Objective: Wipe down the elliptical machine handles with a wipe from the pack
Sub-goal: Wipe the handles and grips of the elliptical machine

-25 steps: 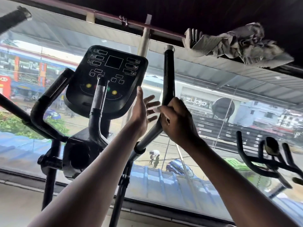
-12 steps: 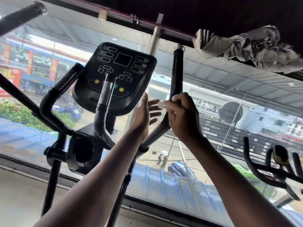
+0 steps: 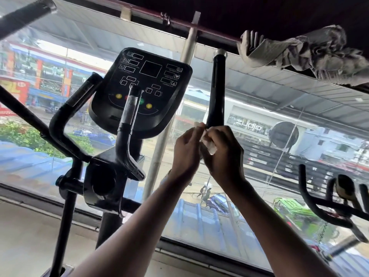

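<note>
The elliptical's black right moving handle [image 3: 218,90] rises upright in the middle of the view. A small white wipe [image 3: 208,143] is bunched against its lower part. My right hand [image 3: 223,154] curls round the wipe and the handle. My left hand [image 3: 186,151] meets it from the left, its fingertips pinching the wipe's upper edge. The left moving handle [image 3: 28,19] crosses the top left corner. Two fixed black grips [image 3: 127,124] curve up below the console. No wipe pack is in view.
The black console [image 3: 143,84] with yellow buttons stands left of my hands. A large window [image 3: 299,120] lies behind the machine. A grey cloth [image 3: 311,52] hangs on a rail at top right. Another machine's black handlebars [image 3: 329,202] sit at the right edge.
My left hand has gone from open beside the handle to pinching the wipe against my right hand. My right hand has slid a little up the handle, and the wipe now shows.
</note>
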